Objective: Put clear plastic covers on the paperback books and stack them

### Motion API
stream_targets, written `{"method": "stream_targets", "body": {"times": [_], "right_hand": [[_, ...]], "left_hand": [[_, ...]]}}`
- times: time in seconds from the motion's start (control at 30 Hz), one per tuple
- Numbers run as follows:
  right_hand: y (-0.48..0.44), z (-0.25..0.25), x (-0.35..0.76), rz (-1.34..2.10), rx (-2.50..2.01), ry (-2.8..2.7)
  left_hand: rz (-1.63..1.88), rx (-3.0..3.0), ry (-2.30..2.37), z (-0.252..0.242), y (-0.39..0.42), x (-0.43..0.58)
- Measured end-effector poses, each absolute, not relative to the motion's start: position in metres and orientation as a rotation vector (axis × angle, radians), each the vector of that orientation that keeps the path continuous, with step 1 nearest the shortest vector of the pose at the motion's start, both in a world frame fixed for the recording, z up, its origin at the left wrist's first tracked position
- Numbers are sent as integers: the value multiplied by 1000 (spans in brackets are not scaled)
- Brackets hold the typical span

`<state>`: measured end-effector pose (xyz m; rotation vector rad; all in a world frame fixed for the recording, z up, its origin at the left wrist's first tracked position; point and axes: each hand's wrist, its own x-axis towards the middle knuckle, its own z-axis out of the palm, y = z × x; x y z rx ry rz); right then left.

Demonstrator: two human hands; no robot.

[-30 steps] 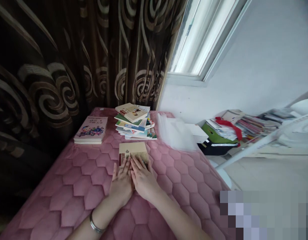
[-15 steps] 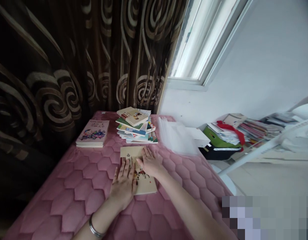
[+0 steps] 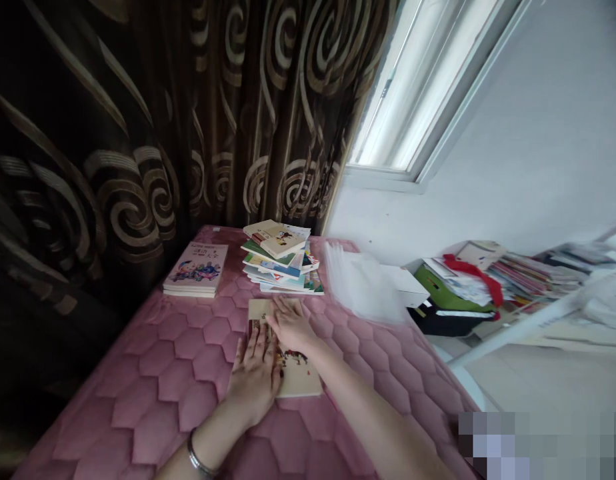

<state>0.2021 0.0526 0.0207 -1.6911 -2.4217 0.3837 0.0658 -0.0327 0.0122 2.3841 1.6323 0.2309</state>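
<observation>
A beige book (image 3: 299,381) with a small picture on its cover lies flat on the pink quilted cushion (image 3: 198,407). My left hand (image 3: 257,370) rests on the book's left side, fingers stretched out and a silver bracelet on the wrist. Across the upper part of the cover lies my right hand (image 3: 291,325), its fingers spread flat. Between them the hands hide much of the cover. Just beyond the book stands an uneven pile of books (image 3: 283,270), topped by a similar beige one (image 3: 277,238).
Left of the pile are neatly stacked books (image 3: 195,267) with a cartoon cover. Clear plastic sleeves (image 3: 361,283) and a white box (image 3: 405,285) lie to its right. A dark curtain (image 3: 153,133) hangs behind. Papers and a green bag (image 3: 451,287) sit beyond the right edge.
The view has shifted slightly, so everything sits a little further right and lower. My right hand has slid a little leftward over the cover; my left hand stays on the book.
</observation>
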Motion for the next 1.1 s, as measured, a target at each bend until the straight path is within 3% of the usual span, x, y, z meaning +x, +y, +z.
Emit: {"method": "stream_targets", "body": {"times": [0.33, 0.6, 0.87, 1.1], "right_hand": [[-15, -7, 260, 431, -1759, -1856], [-14, -15, 260, 468, -1713, -1755], [-15, -19, 259, 407, -1733, -1712], [-15, -22, 261, 522, -1644, -1653]], "left_hand": [[546, 1988, 1698, 10, -16, 52], [1099, 1648, 1250, -10, 13, 29], [1041, 1751, 1466, -7, 15, 35], [1148, 1407, 1058, -15, 5, 36]]}}
